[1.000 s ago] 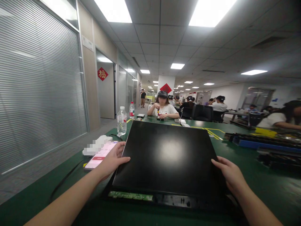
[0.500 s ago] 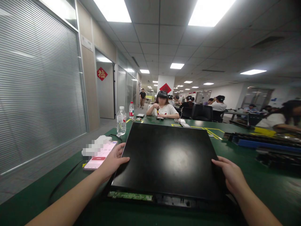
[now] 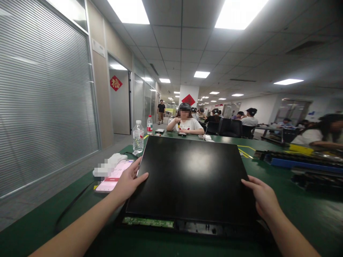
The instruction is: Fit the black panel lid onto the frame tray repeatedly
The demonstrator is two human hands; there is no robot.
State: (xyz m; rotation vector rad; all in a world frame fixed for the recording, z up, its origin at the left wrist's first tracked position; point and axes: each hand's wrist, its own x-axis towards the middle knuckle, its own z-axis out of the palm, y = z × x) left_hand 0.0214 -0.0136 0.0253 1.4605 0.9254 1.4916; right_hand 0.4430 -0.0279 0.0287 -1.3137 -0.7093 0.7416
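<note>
A flat black display panel (image 3: 187, 182) lies before me, glossy with a ceiling light reflected in it. My left hand (image 3: 131, 181) grips its left edge, thumb on top and fingers round the side. On the right edge my right hand (image 3: 264, 196) holds it likewise, its thumb on the surface and other fingers partly hidden beneath. The panel tilts, its far edge raised. Under its near edge shows a dark frame (image 3: 209, 227) with a green circuit board (image 3: 147, 222) at the left.
A phone (image 3: 114, 178) lies left of my left hand on the green table (image 3: 300, 214). Behind it stand a large water bottle (image 3: 138, 137) and a smaller bottle (image 3: 149, 125). Dark and blue strips (image 3: 294, 164) lie at the right. A person (image 3: 184, 123) sits across the table.
The panel's far edge has risen slightly and its light reflection has shifted up. My left hand has moved up a little with it; both hands keep their hold.
</note>
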